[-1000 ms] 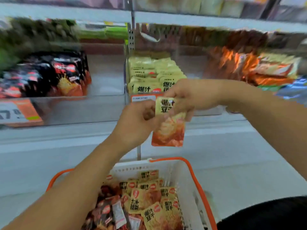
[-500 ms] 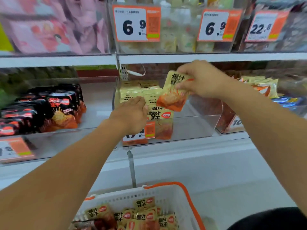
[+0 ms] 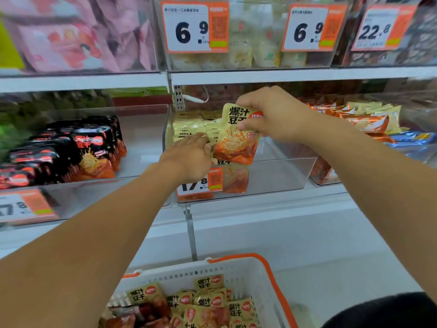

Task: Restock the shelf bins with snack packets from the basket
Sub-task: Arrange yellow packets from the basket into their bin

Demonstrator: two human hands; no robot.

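Price tags on the bins and Chinese lettering on the packets.
Upper shelf tags read 6.9 [image 3: 195,27], 6.9 [image 3: 313,28] and 22.8 [image 3: 380,28]. The middle bin's tag [image 3: 201,183], partly hidden by the left hand [image 3: 189,157], shows 17.8; a tag at far left [image 3: 23,207] shows 7.8. The yellow packet [image 3: 236,138] pinched in the right hand [image 3: 274,114] reads 爆汁豆干, as do basket packets [image 3: 208,281].

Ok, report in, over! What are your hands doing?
Right hand pinches yellow packet over clear bin. Left hand rests on stacked packets. Nothing blocking.
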